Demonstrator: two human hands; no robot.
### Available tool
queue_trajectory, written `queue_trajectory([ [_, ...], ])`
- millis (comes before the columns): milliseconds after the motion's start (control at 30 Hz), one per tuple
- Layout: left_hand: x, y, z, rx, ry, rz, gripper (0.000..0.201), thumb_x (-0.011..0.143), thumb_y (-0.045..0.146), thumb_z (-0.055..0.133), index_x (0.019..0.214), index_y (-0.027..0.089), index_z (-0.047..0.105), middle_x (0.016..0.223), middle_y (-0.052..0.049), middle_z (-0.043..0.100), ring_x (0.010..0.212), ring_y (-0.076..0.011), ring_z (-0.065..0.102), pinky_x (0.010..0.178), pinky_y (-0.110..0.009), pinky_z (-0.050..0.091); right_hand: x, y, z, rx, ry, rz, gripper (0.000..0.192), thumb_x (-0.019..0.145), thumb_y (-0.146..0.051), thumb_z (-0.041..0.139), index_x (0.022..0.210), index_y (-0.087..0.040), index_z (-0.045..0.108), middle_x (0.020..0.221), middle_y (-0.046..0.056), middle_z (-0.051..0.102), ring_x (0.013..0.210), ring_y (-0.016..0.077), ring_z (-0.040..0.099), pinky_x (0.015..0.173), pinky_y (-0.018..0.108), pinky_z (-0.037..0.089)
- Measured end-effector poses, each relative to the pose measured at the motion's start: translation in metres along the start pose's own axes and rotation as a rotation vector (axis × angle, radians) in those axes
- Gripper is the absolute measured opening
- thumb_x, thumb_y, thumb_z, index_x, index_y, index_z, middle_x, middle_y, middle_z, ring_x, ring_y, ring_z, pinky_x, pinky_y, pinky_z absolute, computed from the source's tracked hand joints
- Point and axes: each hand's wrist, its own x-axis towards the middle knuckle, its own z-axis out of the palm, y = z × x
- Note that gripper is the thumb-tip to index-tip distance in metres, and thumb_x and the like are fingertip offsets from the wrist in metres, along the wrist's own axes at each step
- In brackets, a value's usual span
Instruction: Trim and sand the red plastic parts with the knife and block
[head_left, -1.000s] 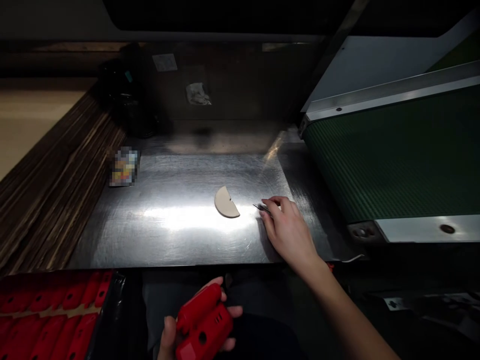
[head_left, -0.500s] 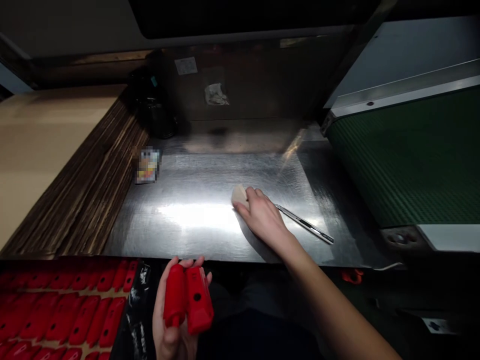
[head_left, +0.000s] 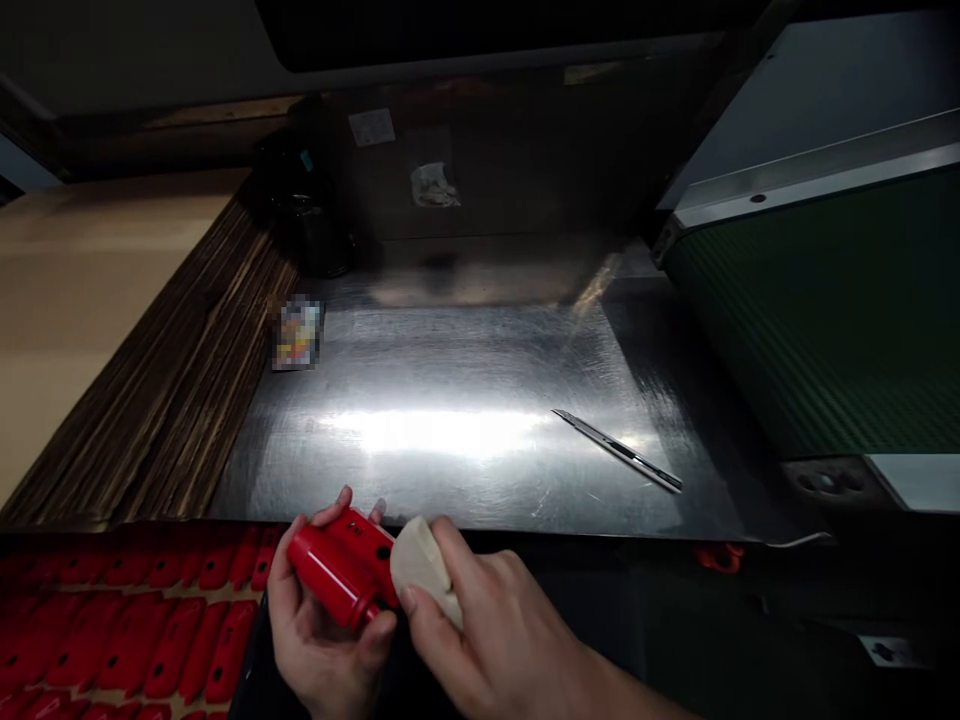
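Observation:
My left hand (head_left: pixel 319 655), below the front edge of the metal table, is closed around a red plastic part (head_left: pixel 328 578) with a glossy rounded body. Alongside that body is a flatter red section (head_left: pixel 367 540) with a dark round hole; whether the two are joined I cannot tell. My right hand (head_left: pixel 506 625) pinches a cream-coloured pad (head_left: pixel 418 568) between thumb and fingers. The pad is right against the flatter section and covers part of it. A slim silver utility knife (head_left: pixel 619 452) lies on the table beyond my right hand.
Stacked cardboard sheets (head_left: pixel 150 350) stand at the left. Rows of red parts (head_left: pixel 127 640) lie below them. A green conveyor belt (head_left: pixel 832 310) borders the metal table (head_left: pixel 450 350) on the right. A dark container (head_left: pixel 322 235) and a pixelated packet (head_left: pixel 298 335) are near the cardboard.
My right hand has lifted the cream pad off the table and brought it down to the red part. My left hand has tilted the red part and shifted slightly left.

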Motion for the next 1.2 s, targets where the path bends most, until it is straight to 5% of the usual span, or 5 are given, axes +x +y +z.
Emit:
queue_trajectory([
  [167, -0.001, 0.000, -0.007, 0.043, -0.021, -0.002, 0.094, 0.063, 0.039, 0.105, 0.146, 0.026, 0.062, 0.143, -0.014, 0.069, 0.115, -0.0309, 0.077, 0.095, -0.036, 0.067, 0.003, 0.001, 0.000, 0.010, -0.023, 0.032, 0.010, 0.101, -0.033, 0.043, 0.095, -0.025, 0.044, 0.060, -0.007, 0.050, 0.047, 0.0160, 0.047, 0.054, 0.031, 0.020],
  [333, -0.001, -0.002, -0.011, 0.105, -0.001, 0.017, 0.090, 0.065, 0.043, 0.103, 0.143, 0.023, 0.062, 0.142, -0.014, 0.069, 0.134, -0.0304, 0.066, 0.100, -0.028, 0.061, 0.002, 0.001, 0.001, -0.014, -0.039, 0.056, 0.011, 0.101, -0.033, 0.044, 0.094, -0.025, 0.044, 0.059, -0.007, 0.049, 0.047, 0.0159, 0.045, 0.055, 0.032, 0.018],
  [700, 0.014, -0.012, -0.016, 0.131, -0.102, 0.290, 0.093, 0.063, 0.037, 0.104, 0.144, 0.018, 0.062, 0.137, -0.015, 0.071, 0.134, -0.0367, 0.067, 0.112, -0.044, 0.057, 0.000, -0.003, -0.005, -0.064, -0.047, 0.050, 0.012, 0.101, -0.036, 0.043, 0.099, -0.024, 0.047, 0.066, -0.004, 0.054, 0.053, 0.0173, 0.048, 0.056, 0.031, 0.021],
  [1200, 0.017, -0.005, -0.010, 0.176, -0.059, 0.361, 0.093, 0.064, 0.041, 0.102, 0.144, 0.018, 0.061, 0.136, -0.014, 0.070, 0.129, -0.0379, 0.069, 0.114, -0.051, 0.054, -0.002, -0.012, -0.006, -0.106, -0.099, 0.051, 0.015, 0.099, -0.037, 0.043, 0.099, -0.024, 0.050, 0.070, -0.002, 0.061, 0.056, 0.0191, 0.053, 0.057, 0.032, 0.022],
])
